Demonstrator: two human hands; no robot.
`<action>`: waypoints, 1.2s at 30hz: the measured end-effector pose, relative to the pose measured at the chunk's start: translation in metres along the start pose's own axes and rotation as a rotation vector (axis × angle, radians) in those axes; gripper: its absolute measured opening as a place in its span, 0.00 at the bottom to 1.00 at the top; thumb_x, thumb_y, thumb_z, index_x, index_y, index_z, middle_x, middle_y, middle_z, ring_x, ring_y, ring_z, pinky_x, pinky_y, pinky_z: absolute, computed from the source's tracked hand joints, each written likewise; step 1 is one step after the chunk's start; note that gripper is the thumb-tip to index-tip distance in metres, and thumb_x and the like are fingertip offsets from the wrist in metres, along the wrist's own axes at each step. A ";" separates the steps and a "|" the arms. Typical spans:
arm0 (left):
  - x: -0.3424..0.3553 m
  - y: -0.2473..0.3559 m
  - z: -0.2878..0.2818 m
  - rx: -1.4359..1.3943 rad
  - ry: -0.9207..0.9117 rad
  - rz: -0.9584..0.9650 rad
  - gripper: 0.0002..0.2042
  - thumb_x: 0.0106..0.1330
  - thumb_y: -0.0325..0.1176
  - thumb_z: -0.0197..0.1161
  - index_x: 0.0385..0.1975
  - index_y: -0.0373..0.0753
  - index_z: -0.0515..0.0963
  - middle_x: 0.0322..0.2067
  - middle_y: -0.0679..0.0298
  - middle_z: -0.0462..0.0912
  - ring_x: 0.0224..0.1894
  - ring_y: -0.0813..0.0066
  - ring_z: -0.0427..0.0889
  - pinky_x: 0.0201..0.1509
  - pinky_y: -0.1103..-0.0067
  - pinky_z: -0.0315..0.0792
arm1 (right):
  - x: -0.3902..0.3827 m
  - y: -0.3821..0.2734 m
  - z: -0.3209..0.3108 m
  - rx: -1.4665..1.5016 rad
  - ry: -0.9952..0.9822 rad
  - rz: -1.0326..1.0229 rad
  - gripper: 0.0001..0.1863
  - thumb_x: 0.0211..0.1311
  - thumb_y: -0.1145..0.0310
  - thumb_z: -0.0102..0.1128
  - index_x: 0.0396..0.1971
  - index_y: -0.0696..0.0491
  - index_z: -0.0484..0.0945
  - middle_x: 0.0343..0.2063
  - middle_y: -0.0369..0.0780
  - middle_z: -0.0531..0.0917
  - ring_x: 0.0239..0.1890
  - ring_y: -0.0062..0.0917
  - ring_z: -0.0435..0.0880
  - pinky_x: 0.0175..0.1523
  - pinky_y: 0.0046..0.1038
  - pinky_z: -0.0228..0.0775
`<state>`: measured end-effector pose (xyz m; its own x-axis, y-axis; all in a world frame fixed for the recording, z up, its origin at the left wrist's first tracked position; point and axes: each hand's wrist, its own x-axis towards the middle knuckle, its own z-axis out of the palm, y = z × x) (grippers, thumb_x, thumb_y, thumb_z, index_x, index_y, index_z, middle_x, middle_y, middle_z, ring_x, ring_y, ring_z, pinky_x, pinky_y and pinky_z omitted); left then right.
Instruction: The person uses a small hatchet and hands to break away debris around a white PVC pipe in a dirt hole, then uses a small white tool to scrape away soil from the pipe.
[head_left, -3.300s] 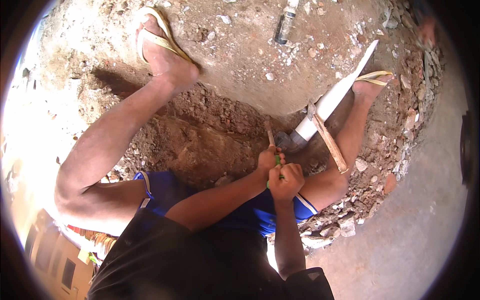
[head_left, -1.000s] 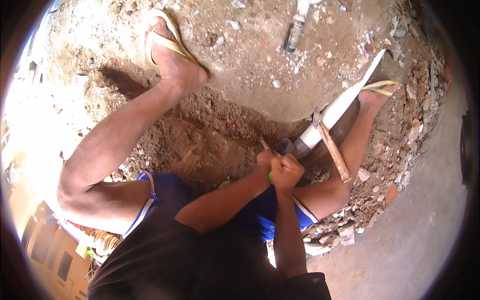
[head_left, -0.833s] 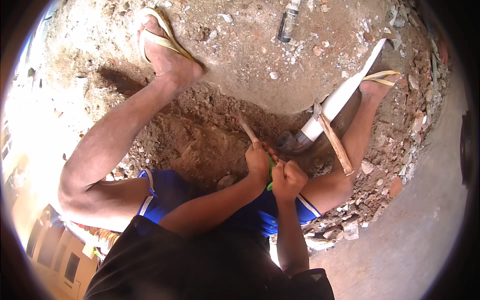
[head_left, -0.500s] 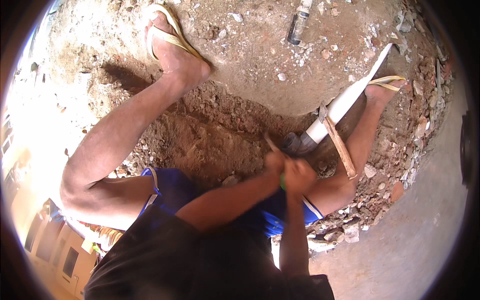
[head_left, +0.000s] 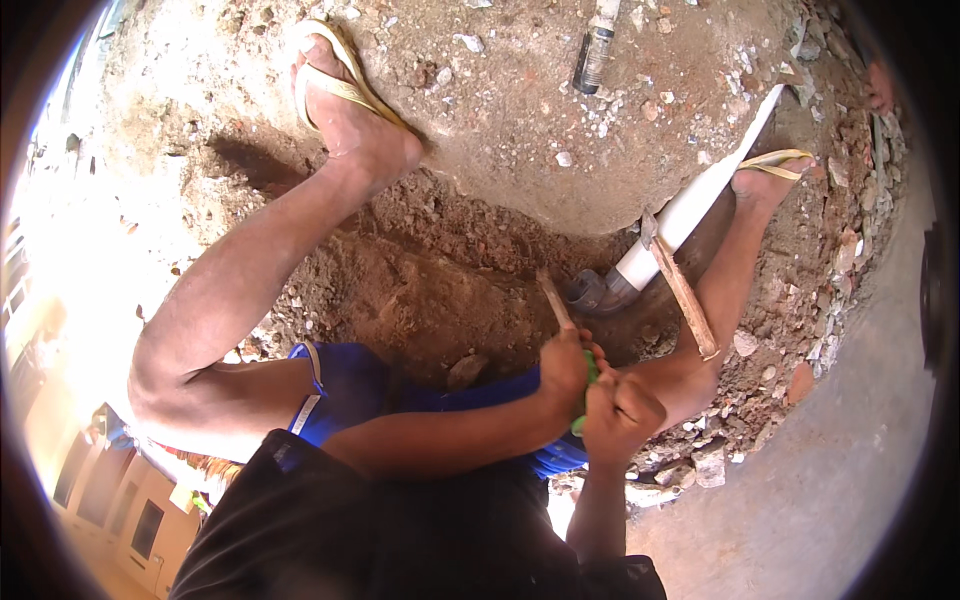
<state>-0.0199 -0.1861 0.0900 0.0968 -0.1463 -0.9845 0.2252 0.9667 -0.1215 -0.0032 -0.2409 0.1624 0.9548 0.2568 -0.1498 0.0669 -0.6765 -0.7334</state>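
Note:
My left hand (head_left: 566, 370) is closed round a long, narrow tool with a brown, mud-coloured shaft (head_left: 555, 300) and a green part (head_left: 590, 378). Just to its right and nearer to me, my right hand (head_left: 622, 412) is closed at the green end; my fingers hide much of it, so the tool's kind is unclear. The shaft points away from me over the dug earth. Beyond its tip, slightly right, lies a dark grey pipe elbow (head_left: 603, 292) joined to a white pipe (head_left: 690, 212). A hammer with a wooden handle (head_left: 685, 300) rests against the pipe.
My legs are spread either side of a trench of reddish soil (head_left: 430, 290). A black and white tube (head_left: 595, 60) lies on the rough ground ahead. Broken stones (head_left: 708, 466) line the right edge, beside a smooth grey floor (head_left: 800, 500).
Both hands have come back toward me and a little to the right. They are further apart, and more of the tool's shaft and its green part shows.

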 end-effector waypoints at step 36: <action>0.070 0.018 -0.075 1.408 -0.401 1.466 0.25 0.56 0.27 0.65 0.56 0.40 0.71 0.57 0.49 0.74 0.62 0.42 0.71 0.59 0.64 0.75 | 0.026 0.054 0.062 -0.052 0.100 0.437 0.16 0.53 0.70 0.61 0.11 0.63 0.74 0.08 0.46 0.69 0.11 0.21 0.66 0.21 0.32 0.60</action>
<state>-0.0818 -0.1627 0.0095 0.9702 0.1973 -0.1404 0.2069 -0.3739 0.9041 0.0077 -0.2277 0.0781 0.9198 -0.1273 -0.3712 -0.3370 -0.7408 -0.5810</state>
